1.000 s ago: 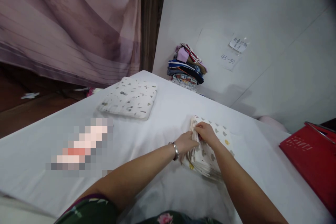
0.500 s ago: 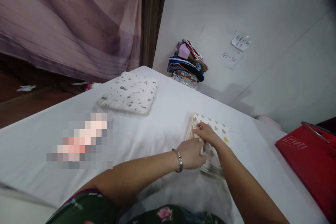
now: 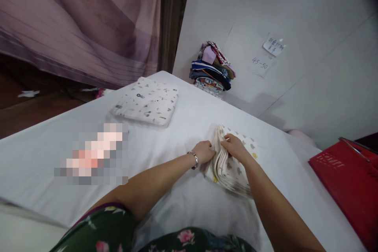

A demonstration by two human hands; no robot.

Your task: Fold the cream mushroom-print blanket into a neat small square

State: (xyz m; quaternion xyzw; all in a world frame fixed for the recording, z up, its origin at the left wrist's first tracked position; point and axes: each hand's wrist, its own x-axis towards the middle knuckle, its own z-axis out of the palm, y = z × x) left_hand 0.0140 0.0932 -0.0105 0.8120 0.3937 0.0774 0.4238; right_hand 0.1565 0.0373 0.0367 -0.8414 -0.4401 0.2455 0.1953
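A cream folded cloth (image 3: 236,171) printed with grey and yellow shapes lies on the white-covered table, its many layers bunched and curling up along the left edge. From above, my right hand (image 3: 234,147) pinches the upper layers, fingers closed near that edge. My left hand (image 3: 203,152), with a silver bracelet at the wrist, is at the left side of the same cloth, its fingers curled against the layers there. Farther back on the left, a flat folded white cloth (image 3: 147,100) with small dark prints lies apart from both hands.
The white table cover (image 3: 165,157) spreads around the cloths. A blurred-out patch (image 3: 91,155) hides something on the left. At right stands a red bag (image 3: 339,181). Behind the table rises a pile of folded clothes (image 3: 211,67) against the wall; a pink curtain (image 3: 88,19) hangs at left.
My left hand has moved left and slightly up, away from my right hand. The cloth's layers now show fanned and curled between the hands. My right hand has hardly moved.
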